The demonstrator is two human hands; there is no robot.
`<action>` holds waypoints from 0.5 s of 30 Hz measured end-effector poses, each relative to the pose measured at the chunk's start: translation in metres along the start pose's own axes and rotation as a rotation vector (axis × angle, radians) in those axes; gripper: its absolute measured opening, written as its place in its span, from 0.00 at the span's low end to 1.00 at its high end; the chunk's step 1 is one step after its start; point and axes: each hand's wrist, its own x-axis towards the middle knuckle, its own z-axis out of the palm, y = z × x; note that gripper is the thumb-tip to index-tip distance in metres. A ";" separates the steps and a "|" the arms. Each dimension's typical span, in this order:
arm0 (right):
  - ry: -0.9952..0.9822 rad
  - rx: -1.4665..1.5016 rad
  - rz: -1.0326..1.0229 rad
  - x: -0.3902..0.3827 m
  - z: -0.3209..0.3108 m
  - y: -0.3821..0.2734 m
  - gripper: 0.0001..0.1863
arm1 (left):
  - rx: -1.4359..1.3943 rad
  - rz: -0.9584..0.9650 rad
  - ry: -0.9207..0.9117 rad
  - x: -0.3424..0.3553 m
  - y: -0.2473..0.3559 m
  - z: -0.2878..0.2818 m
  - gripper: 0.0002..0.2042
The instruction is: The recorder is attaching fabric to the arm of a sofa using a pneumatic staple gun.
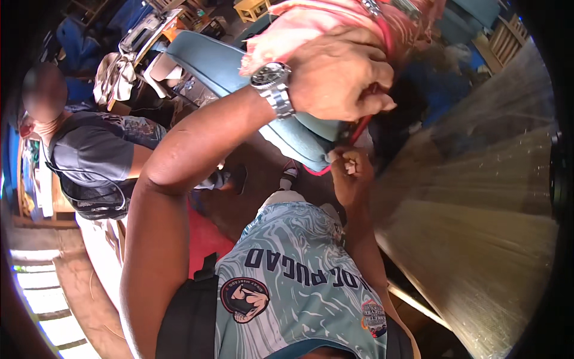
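My left hand (341,78), with a steel watch on the wrist, is raised at upper centre over a teal padded piece (299,143). Its fingers are curled, and what they hold, if anything, is hidden. A red strip (360,133) runs down beside it, and pink frayed cloth (272,45) lies behind it. Lower down, my right hand (351,169) is closed at the near end of the teal piece, touching or very near its edge; I cannot make out what is between its fingers.
A person (98,152) with a backpack stands close at left. A sewing machine (137,39) on a table, draped cloth (107,78) and a small yellow stool (251,9) are behind. A large translucent sheet-like panel (466,209) fills the right side. Wooden chairs (502,39) stand upper right.
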 end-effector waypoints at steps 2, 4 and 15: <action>-0.074 0.084 0.213 -0.011 -0.001 -0.005 0.08 | 0.025 -0.005 0.000 -0.002 0.009 -0.001 0.12; -0.026 0.117 0.298 -0.019 -0.001 -0.007 0.09 | 0.012 0.015 0.004 -0.005 0.015 -0.002 0.12; -0.058 -0.073 0.230 -0.053 0.006 0.011 0.14 | 0.001 0.008 0.026 -0.040 0.050 0.029 0.16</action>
